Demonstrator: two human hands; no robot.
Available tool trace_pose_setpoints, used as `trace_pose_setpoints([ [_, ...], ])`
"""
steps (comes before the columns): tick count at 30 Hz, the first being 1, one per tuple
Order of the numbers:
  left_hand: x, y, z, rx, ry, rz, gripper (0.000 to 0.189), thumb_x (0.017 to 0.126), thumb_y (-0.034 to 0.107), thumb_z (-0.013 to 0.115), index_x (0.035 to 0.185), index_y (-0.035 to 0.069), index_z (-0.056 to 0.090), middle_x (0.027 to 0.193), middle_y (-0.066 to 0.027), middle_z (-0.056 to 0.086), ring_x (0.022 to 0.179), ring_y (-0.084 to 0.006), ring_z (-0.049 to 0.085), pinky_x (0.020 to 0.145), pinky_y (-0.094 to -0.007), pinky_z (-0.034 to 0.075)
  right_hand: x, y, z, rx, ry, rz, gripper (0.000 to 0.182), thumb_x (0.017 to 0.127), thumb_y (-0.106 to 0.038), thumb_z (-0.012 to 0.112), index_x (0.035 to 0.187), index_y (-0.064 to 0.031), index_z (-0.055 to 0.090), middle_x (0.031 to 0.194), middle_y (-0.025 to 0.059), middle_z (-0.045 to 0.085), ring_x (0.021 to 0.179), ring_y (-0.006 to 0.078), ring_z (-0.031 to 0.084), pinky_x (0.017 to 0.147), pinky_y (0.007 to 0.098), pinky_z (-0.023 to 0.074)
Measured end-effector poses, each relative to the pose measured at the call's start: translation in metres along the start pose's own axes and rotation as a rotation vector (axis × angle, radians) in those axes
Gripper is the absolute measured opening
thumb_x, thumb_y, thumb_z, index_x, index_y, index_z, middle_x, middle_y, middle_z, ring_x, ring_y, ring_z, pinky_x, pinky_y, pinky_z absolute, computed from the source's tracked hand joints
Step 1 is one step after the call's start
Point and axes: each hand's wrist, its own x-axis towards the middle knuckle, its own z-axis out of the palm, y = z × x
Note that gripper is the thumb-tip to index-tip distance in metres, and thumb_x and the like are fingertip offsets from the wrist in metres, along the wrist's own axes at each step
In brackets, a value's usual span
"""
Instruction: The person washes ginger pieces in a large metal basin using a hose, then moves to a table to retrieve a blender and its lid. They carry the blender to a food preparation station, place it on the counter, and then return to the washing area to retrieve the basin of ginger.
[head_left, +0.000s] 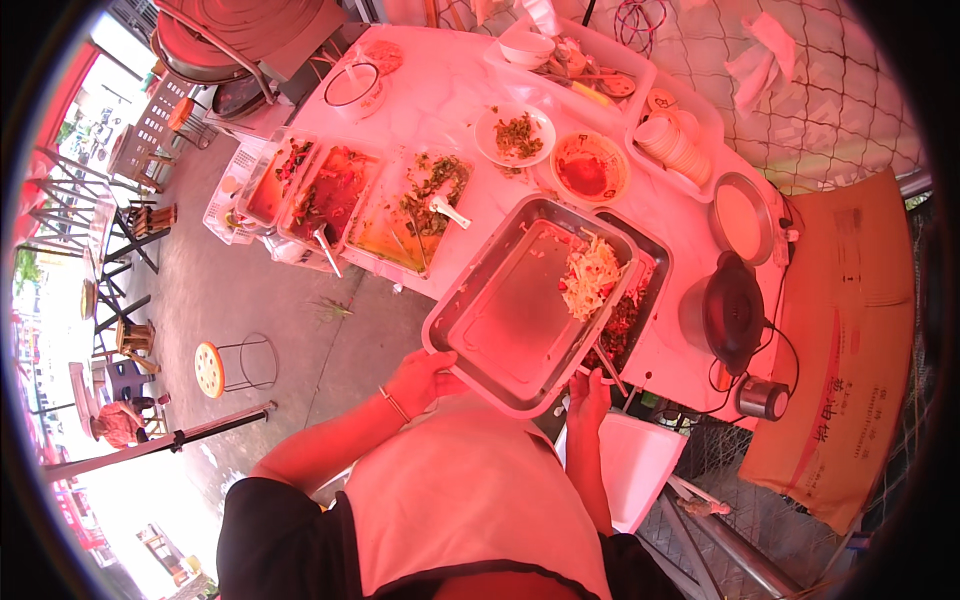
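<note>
My left hand (424, 382), with a bangle on its wrist, grips the near left corner of a rectangular metal tray (502, 315). At the tray's near right side is my right hand (587, 394); its fingers are partly hidden, and whether it grips the rim or the handle beside it I cannot tell. Shredded pale food (592, 277) lies in the tray's far right part. Partly beneath it, a second metal tray (664, 259) holds dark red chopped food (624, 322) and a metal utensil (611, 371).
Glass trays of sauced food (334, 195) line the table's left edge. Beyond my tray stand a white bowl (517, 135), a bowl of red sauce (590, 166) and bins of dishes (675, 150). Right is a lidded pot (731, 311) with cords. A stool (210, 370) and a seated person are left.
</note>
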Motion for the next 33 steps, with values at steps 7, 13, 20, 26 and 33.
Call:
trace_pose_setpoints([
  [7,0.037,0.109,-0.015,-0.046,-0.077,0.336,0.018,0.089,0.007,0.053,0.104,-0.003,0.056,0.098,-0.0124,0.063,0.085,-0.0251,0.066,0.075,-0.0392,0.058,-0.004,-0.001,0.008,0.013,0.06,-0.08,0.02,0.088,-0.015,0.064,0.105,-0.0089,0.055,0.088,0.002,0.061,0.081,0.015,0.063,0.075,0.0318,0.0541],
  [13,0.116,0.231,-0.022,-0.039,-0.067,0.576,0.017,0.088,0.008,0.055,0.101,-0.002,0.059,0.095,-0.0126,0.063,0.084,-0.0241,0.065,0.074,-0.0361,0.059,-0.007,0.007,0.005,0.025,0.178,-0.132,0.021,0.088,-0.011,0.059,0.108,-0.0063,0.054,0.093,0.007,0.061,0.081,0.0199,0.064,0.072,0.0332,0.0562],
  [20,0.237,0.344,-0.026,-0.069,0.099,0.622,0.018,0.084,0.007,0.058,0.097,-0.005,0.056,0.091,-0.0164,0.062,0.077,-0.0292,0.065,0.068,-0.0386,0.061,-0.015,0.035,-0.006,0.055,0.281,-0.262,0.029,0.083,-0.009,0.054,0.111,-0.0014,0.052,0.101,0.0118,0.059,0.092,0.0242,0.061,0.08,0.0365,0.0544],
  [26,0.314,0.389,-0.032,-0.131,0.106,0.527,0.018,0.084,0.005,0.053,0.096,-0.009,0.053,0.092,-0.0202,0.062,0.074,-0.0324,0.066,0.064,-0.041,0.061,-0.063,0.053,0.013,0.093,0.425,-0.295,0.037,0.08,-0.006,0.05,0.117,-0.0011,0.051,0.107,0.0139,0.057,0.097,0.0292,0.06,0.084,0.0408,0.0527],
  [33,0.374,0.406,-0.035,-0.1,0.101,0.403,0.02,0.085,0.006,0.053,0.099,-0.008,0.052,0.09,-0.0197,0.061,0.077,-0.0325,0.066,0.062,-0.0428,0.061,-0.109,0.052,0.038,0.061,0.453,-0.35,0.038,0.08,-0.007,0.05,0.118,-0.0008,0.05,0.109,0.0143,0.056,0.099,0.03,0.059,0.084,0.0399,0.053],
])
